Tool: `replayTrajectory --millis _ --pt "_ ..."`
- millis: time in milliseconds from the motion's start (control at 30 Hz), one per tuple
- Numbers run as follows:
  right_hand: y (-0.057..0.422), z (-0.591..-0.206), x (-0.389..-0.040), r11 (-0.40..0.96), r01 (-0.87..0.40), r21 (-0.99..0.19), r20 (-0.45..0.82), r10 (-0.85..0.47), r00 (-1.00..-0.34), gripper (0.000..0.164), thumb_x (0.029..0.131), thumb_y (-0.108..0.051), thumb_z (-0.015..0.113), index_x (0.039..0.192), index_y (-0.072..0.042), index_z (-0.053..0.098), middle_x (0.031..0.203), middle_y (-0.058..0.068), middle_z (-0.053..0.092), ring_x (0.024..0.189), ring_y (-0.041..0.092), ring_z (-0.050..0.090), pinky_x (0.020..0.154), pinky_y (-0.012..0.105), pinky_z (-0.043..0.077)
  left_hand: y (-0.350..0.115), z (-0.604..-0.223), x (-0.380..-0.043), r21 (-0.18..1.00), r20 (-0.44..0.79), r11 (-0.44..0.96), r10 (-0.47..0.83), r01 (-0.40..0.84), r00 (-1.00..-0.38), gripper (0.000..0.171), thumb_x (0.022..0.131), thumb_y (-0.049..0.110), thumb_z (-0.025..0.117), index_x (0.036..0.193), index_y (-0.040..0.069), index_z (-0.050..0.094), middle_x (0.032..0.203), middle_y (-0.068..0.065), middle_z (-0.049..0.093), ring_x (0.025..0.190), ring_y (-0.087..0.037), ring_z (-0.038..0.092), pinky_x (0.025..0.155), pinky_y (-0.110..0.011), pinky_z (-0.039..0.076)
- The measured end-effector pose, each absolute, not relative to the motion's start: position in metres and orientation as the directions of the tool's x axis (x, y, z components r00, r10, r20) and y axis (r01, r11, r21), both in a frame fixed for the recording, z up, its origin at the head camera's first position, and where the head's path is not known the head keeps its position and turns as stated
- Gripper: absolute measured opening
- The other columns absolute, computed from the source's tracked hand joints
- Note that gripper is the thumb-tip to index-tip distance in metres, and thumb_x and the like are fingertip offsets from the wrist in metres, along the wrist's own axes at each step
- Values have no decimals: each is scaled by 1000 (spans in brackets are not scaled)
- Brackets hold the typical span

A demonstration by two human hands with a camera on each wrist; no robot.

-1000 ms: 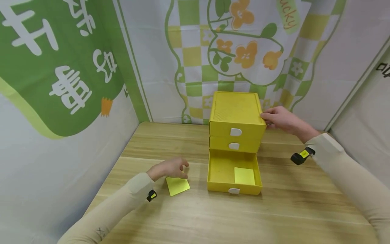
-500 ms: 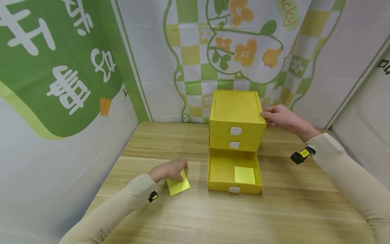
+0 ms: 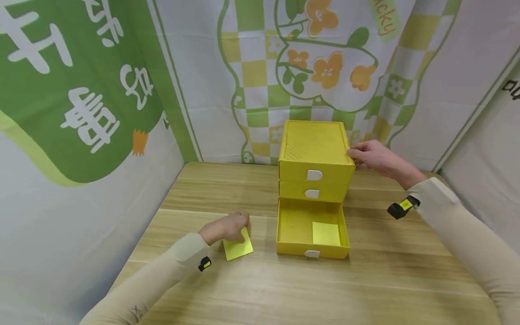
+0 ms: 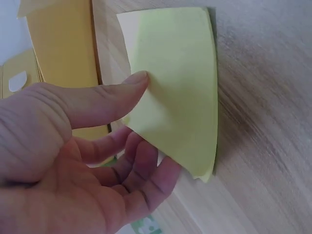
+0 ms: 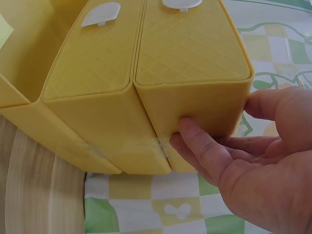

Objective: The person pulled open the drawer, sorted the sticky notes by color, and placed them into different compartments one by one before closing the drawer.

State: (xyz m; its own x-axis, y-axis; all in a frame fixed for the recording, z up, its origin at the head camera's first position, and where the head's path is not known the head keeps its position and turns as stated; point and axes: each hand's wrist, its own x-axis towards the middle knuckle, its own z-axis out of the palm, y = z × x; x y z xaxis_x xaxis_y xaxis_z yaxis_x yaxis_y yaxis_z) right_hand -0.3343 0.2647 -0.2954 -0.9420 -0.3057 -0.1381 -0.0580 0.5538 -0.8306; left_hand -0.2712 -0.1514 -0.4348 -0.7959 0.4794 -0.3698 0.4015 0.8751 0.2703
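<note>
A yellow sticky-note pad [image 4: 178, 87] lies on the table left of a yellow drawer organizer [image 3: 314, 140]. My left hand [image 3: 229, 227] pinches its edge, thumb on the face and fingers under it; in the left wrist view the pad bends at the held side. The organizer's bottom drawer [image 3: 294, 221] is pulled out, and a second yellow sticky-note pad [image 3: 326, 234] lies in its front right part. My right hand [image 3: 375, 158] holds the organizer's upper right edge. In the right wrist view the thumb lies at the top and the fingertips [image 5: 187, 124] press the side.
Two upper drawers with white pull tabs [image 3: 314, 175] are closed above the pulled-out one. A wooden table [image 3: 260, 289] carries everything. Patterned cloth [image 3: 256, 76] hangs behind the organizer, with more cloth [image 3: 122, 189] at the left and right sides.
My left hand has come down onto the pad, its thumb and fingers closing on the edge. The right hand stays on the organizer. The drawers have not moved.
</note>
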Motion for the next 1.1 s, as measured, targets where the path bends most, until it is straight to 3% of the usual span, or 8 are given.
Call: replayTrajectory --millis 100,267,467,633,900,1100 --pt "265 -296 -334 561 -69 -825 -130 -308 -943 52 105 -32 46 139 8 48 126 18 63 93 6 65 82 24 59 -150 -438 -272 274 -352 862 503 427 -789 26 84 6 76 105 6 60 107 -8 56 96 -20 48 86 -37 49" --pt "266 -296 -334 551 -64 -832 -132 -309 -942 52 105 -30 46 139 9 47 124 16 64 92 4 65 82 24 60 -152 -444 -275 326 -299 826 552 460 -778 12 87 0 67 95 6 61 92 -4 53 89 -19 45 76 -33 45" --pt "265 -297 -335 536 -57 -843 -131 -307 -943 52 105 -30 47 140 9 46 124 15 65 92 4 66 83 25 60 -158 -451 -284 442 -232 760 610 477 -758 16 87 -10 55 89 5 61 88 -4 59 80 -16 49 68 -25 44" --pt "265 -297 -335 543 -56 -838 -133 -302 -944 52 105 -30 47 139 8 47 122 14 66 92 5 66 82 26 60 -162 -450 -291 512 -223 701 667 497 -711 19 89 -9 55 90 7 64 91 -1 63 79 -13 50 67 -21 44" --pt "264 -298 -335 535 -58 -843 -132 -309 -942 51 105 -29 47 139 9 48 122 16 65 93 7 66 83 29 61 -164 -425 -295 606 -264 629 737 488 -623 12 92 -8 56 94 3 62 85 -4 57 76 -10 48 64 -18 43" --pt "264 -296 -334 539 -53 -841 -138 -308 -941 51 106 -27 45 139 11 45 125 20 63 96 10 67 82 28 61 -161 -403 -295 613 -282 634 733 471 -620 9 94 -5 57 95 3 62 83 -3 57 71 -9 50 59 -17 45"
